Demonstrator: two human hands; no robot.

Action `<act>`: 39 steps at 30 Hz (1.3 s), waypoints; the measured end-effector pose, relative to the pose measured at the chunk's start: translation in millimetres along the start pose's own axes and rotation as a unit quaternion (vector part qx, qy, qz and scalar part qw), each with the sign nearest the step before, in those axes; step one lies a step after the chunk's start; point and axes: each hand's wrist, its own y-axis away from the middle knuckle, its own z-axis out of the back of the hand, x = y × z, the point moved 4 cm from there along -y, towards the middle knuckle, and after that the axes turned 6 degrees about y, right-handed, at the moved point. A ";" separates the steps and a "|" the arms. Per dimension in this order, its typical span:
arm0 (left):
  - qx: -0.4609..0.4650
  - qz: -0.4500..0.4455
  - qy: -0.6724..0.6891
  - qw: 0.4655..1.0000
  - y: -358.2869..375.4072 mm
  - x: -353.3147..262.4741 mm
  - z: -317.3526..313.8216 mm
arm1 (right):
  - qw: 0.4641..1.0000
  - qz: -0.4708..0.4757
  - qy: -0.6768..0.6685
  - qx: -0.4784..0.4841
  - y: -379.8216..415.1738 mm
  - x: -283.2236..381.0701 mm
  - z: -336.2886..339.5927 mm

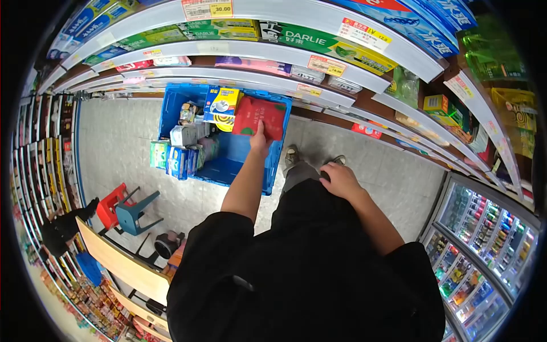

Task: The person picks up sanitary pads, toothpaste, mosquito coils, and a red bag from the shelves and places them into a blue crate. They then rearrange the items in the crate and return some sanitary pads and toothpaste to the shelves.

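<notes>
Gripping the red pack (268, 109), left fingers (261, 129) have it at twelve o'clock. Whether right fingers (331, 173) close is unclear.

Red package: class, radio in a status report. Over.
Left hand holding red package over blue crate. Right hand, no item visible. Yellow-and-blue box close beside package; no blockage visible.

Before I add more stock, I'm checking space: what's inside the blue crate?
In the blue crate, assorted packs and a yellow-and-blue box sit toward the left. The left hand holds a red package that covers what's beneath; the pile's lower layers are hidden.
</notes>
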 end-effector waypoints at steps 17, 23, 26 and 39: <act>-0.050 0.192 -0.413 0.889 21.8 -35.5 47.3 | 0.998 -0.035 -0.016 -0.052 7.9 -38.0 -9.5; -0.038 -0.213 -0.479 0.851 72.7 -21.6 17.4 | 0.986 -0.080 -0.137 -0.050 -2.2 -85.5 -21.9; 0.018 -0.293 -0.578 0.761 119.0 -4.2 -32.1 | 0.965 -0.136 -0.211 -0.073 1.4 -142.4 -44.7; 0.280 -0.072 -0.876 0.387 134.7 175.8 -40.5 | 0.945 -0.316 -0.083 -0.017 206.3 -386.9 -165.3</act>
